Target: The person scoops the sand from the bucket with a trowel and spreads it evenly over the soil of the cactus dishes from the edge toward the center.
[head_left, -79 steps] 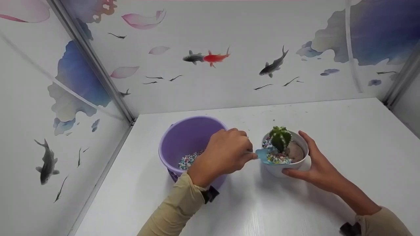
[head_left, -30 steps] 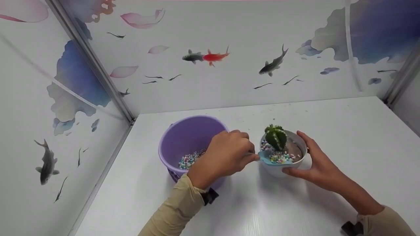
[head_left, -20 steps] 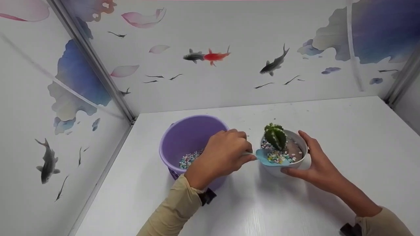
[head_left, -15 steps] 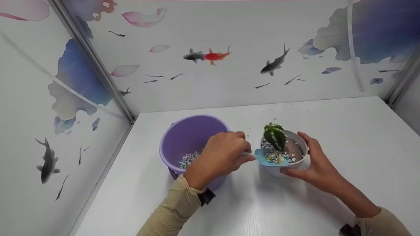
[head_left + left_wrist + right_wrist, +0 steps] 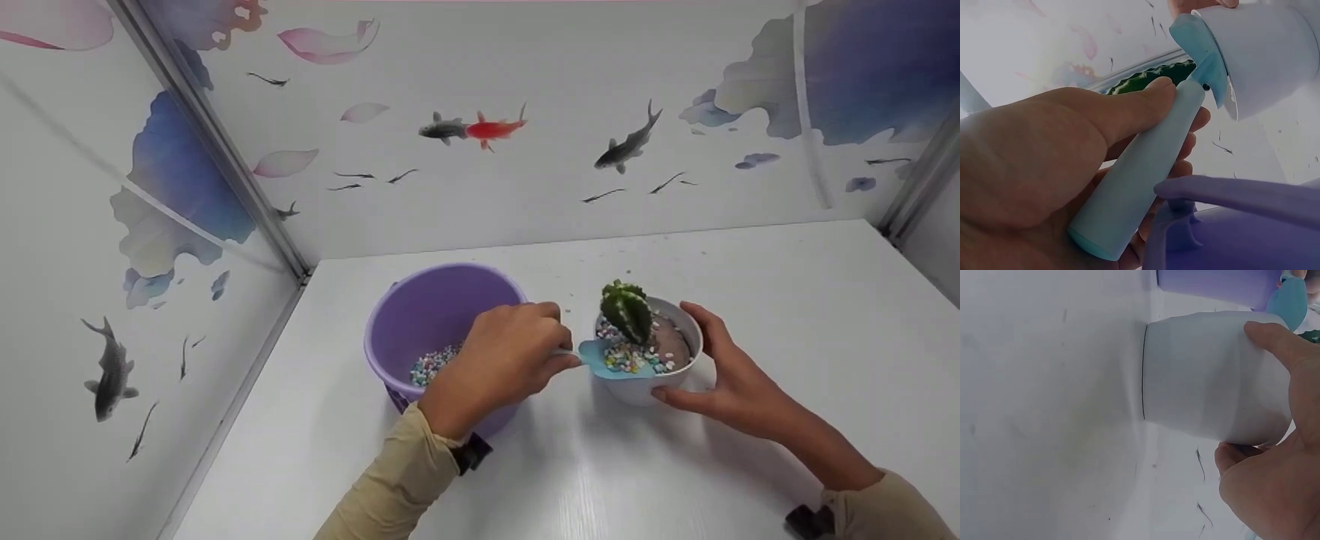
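My left hand (image 5: 502,352) grips the pale blue handle (image 5: 1140,174) of a small trowel. Its blue blade (image 5: 598,360) lies over the near left rim of a white flower pot (image 5: 637,391). Inside the pot, a green cactus (image 5: 627,313) leans left, with multicoloured pebbles (image 5: 622,358) in front of it and brown soil (image 5: 670,337) at its right. From the right, my right hand (image 5: 739,390) holds the pot, thumb on the near side and fingers round the far side. In the right wrist view the pot wall (image 5: 1202,377) shows between thumb and fingers.
A purple bucket (image 5: 427,300) stands left of the pot, partly behind my left hand and forearm, with more small pebbles (image 5: 433,366) at its bottom. Its handle (image 5: 1241,194) crosses low in the left wrist view. Printed wall panels (image 5: 525,202) bound the white table (image 5: 600,480).
The cactus has tipped to the left, and pebbles have spread onto the soil in front of it. The trowel has drawn slightly left. My right thumb has shifted a little right along the pot.
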